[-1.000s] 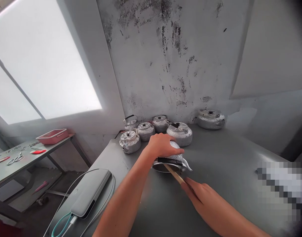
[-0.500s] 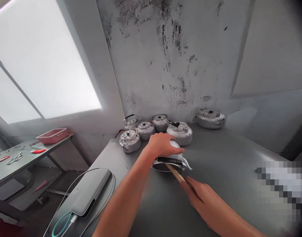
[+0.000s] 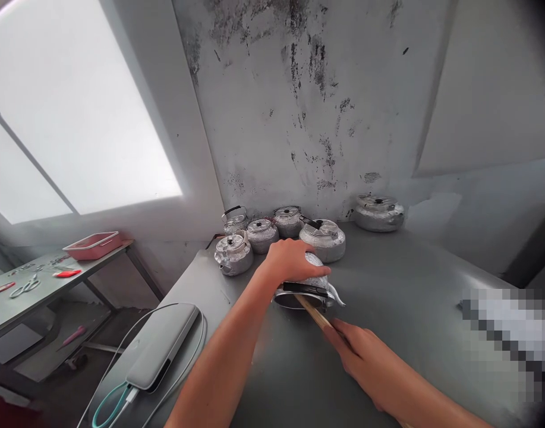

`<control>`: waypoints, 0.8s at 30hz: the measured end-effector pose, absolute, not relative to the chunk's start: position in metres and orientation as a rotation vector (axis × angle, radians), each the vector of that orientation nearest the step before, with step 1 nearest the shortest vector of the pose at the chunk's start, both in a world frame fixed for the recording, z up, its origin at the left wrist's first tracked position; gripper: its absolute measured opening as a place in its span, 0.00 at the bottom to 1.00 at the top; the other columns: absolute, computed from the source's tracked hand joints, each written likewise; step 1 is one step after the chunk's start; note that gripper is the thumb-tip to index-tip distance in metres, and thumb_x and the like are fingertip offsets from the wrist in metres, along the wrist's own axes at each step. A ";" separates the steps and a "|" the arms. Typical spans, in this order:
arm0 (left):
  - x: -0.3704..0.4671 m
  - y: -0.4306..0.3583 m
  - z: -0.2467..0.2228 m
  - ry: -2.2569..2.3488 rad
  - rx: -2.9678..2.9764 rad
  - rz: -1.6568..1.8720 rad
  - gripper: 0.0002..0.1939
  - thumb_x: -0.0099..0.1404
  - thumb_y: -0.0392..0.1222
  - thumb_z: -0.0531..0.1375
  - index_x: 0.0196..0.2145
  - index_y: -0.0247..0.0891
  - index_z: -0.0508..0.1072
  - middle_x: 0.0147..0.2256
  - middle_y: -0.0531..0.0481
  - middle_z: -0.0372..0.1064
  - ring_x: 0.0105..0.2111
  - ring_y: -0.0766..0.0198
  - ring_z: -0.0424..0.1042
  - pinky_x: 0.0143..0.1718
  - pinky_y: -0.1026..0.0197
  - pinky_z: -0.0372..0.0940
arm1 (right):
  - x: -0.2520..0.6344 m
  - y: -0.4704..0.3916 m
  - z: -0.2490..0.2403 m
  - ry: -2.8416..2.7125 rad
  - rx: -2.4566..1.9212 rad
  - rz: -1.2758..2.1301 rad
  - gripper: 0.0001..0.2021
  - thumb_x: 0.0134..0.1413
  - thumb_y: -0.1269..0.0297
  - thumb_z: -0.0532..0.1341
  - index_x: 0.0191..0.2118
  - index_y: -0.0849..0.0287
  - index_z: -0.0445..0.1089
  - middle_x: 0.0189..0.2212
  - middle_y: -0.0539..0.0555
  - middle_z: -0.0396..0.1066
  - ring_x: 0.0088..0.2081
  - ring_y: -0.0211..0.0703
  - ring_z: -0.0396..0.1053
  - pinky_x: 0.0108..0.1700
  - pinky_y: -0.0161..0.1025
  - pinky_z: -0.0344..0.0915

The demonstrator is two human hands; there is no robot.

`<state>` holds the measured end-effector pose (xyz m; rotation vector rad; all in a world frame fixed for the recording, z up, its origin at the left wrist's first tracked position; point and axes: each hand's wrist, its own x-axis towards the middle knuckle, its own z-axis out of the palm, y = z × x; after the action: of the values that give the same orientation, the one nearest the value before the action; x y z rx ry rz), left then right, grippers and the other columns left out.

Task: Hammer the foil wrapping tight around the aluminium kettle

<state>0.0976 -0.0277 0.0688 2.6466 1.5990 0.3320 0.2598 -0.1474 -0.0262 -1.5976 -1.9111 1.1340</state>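
Observation:
A silver metal kettle point(image 3: 319, 274) lies tipped on the table, its open mouth turned toward me and its curved spout pointing right. Over the top of its body my left hand point(image 3: 292, 261) is wrapped, gripping it. The kettle's black handle point(image 3: 305, 289) crosses just above the opening. My right hand point(image 3: 355, 345) is closed around a wooden stick point(image 3: 314, 312), whose far end reaches into the kettle's mouth. That inner end is hidden.
Several silver kettles point(image 3: 323, 242) stand behind my left hand, and another kettle point(image 3: 379, 214) is by the wall at right. A grey power bank point(image 3: 163, 348) with cables lies at left. A side table holds a pink basket point(image 3: 96, 245) and scissors point(image 3: 25, 288).
The whole view has shifted very slightly. Both hands keep their grips, and the stick stays inside the kettle's mouth at nearly the same angle.

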 end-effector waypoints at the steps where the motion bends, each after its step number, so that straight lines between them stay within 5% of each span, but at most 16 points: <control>1: 0.098 -0.028 0.069 1.594 2.645 0.332 0.30 0.57 0.70 0.58 0.50 0.53 0.78 0.44 0.51 0.78 0.44 0.48 0.75 0.47 0.51 0.68 | 0.260 -0.148 -0.025 -1.915 -1.589 1.124 0.20 0.68 0.49 0.44 0.29 0.54 0.58 0.20 0.44 0.51 0.18 0.34 0.52 0.18 0.32 0.47; 24: 0.097 -0.027 0.070 1.606 2.633 0.318 0.30 0.57 0.71 0.58 0.50 0.53 0.78 0.44 0.51 0.78 0.45 0.48 0.75 0.48 0.51 0.68 | 0.257 -0.151 -0.021 -1.884 -1.556 1.105 0.20 0.68 0.48 0.45 0.29 0.54 0.57 0.21 0.44 0.51 0.19 0.33 0.53 0.18 0.32 0.46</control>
<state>0.0970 -0.0274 0.0695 2.6326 1.6056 0.3178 0.2566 -0.1507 -0.0209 -1.5561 -1.8840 1.1045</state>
